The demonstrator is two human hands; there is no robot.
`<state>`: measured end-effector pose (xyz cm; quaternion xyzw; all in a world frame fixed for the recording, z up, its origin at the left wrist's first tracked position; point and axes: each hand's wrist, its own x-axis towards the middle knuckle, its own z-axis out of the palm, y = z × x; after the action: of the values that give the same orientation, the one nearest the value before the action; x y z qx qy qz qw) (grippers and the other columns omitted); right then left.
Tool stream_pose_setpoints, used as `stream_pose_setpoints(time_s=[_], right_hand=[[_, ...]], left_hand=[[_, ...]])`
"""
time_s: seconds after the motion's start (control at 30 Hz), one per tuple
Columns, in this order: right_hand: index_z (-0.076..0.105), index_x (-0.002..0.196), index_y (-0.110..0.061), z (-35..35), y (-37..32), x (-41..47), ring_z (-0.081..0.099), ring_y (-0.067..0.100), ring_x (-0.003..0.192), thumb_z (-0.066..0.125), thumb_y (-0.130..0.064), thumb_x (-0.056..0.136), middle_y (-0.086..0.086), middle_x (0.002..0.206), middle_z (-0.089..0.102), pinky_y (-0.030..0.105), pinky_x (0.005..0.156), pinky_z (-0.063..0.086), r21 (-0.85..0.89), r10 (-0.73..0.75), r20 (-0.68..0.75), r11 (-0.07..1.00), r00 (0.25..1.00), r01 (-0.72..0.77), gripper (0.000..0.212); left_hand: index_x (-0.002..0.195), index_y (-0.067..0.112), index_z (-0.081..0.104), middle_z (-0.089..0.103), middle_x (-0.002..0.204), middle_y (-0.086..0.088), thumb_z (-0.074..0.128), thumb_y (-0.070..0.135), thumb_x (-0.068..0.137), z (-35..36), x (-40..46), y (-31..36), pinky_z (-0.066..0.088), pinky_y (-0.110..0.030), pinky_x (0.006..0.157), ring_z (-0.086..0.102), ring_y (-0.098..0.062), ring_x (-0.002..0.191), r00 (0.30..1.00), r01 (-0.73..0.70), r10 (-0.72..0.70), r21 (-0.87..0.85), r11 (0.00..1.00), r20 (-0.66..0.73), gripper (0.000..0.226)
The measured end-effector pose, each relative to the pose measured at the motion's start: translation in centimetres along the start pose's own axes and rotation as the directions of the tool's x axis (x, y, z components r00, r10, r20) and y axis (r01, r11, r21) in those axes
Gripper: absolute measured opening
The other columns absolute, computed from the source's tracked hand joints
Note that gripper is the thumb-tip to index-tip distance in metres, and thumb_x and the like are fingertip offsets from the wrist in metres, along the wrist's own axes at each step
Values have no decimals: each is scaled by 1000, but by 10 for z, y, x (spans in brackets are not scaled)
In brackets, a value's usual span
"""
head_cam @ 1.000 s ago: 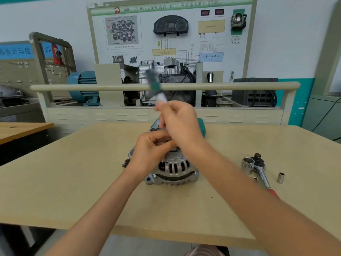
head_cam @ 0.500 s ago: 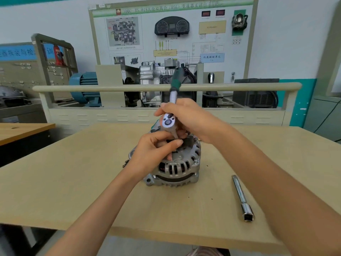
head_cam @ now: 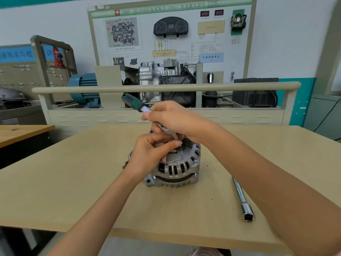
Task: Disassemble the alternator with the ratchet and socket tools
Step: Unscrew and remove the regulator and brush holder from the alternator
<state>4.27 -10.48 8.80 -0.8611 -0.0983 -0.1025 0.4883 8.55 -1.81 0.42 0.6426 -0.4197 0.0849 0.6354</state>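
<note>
My right hand (head_cam: pixel 177 120) grips the ratchet (head_cam: pixel 147 112), handle toward ten o'clock; my left hand (head_cam: pixel 153 154) pinches its socket end atop the alternator (head_cam: pixel 177 169), mid-table. I'd keep the socket square and swing short strokes.

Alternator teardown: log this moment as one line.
step: ratchet on alternator top | right hand: grips ratchet | left hand: steadies alternator | extension bar: idle on table
</note>
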Motion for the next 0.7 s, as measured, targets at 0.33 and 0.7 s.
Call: stream_pose_setpoints(time_s=[0.33, 0.7], right_hand=[[38, 84, -19, 13, 6, -16, 50, 3, 47, 32, -15, 101, -3, 68, 52, 18, 48, 43, 692, 270, -614, 637, 742, 340, 19], [42, 72, -12, -15, -8, 10, 24, 2, 27, 41, -21, 99, -9, 39, 26, 10, 31, 25, 583, 231, 174, 759, 957, -289, 28]], left_hand=[[77, 16, 73, 55, 46, 6, 68, 17, 63, 5, 1, -8, 35, -13, 45, 37, -5, 40, 994, 11, -12, -9, 1000, -105, 14], [78, 34, 72, 53, 53, -5, 68, 9, 80, 3, 2, -4, 37, -16, 53, 43, -11, 52, 999, 43, -43, 38, 998, -14, 25]])
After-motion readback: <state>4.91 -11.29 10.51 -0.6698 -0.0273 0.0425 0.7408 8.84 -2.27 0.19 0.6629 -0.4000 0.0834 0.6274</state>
